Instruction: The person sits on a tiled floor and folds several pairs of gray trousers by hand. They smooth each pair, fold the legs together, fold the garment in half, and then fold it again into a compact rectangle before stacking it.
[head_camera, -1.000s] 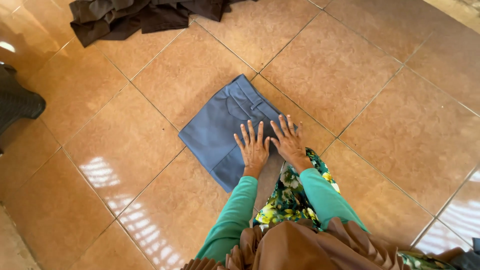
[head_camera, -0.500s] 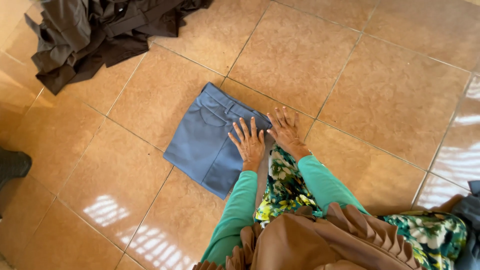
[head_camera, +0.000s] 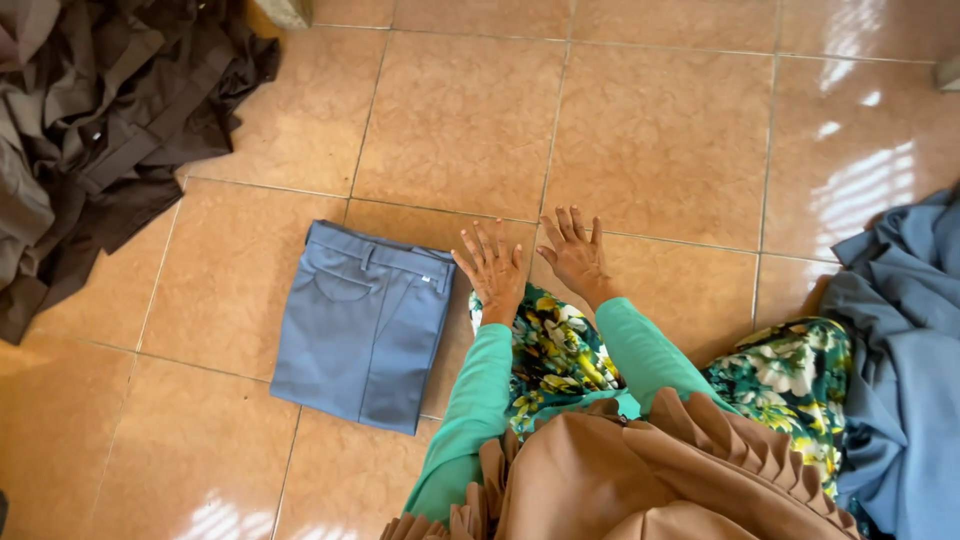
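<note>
A folded pair of blue-grey trousers (head_camera: 360, 325) lies flat on the tiled floor (head_camera: 660, 140), waistband at the far end. My left hand (head_camera: 492, 268) hovers just right of the waistband, fingers spread, holding nothing. My right hand (head_camera: 574, 252) is beside it over bare tile, also spread and empty. Both arms wear green sleeves, and a floral green garment (head_camera: 545, 355) covers my lap.
A heap of dark brown clothing (head_camera: 90, 120) fills the top left corner. A pile of blue-grey fabric (head_camera: 900, 350) lies at the right edge. Brown pleated cloth (head_camera: 640, 480) hangs at the bottom of the view.
Both hands have lifted off the folded trousers and shifted right of them. The view has swung, so the trousers now sit left and the blue pile has come into view.
</note>
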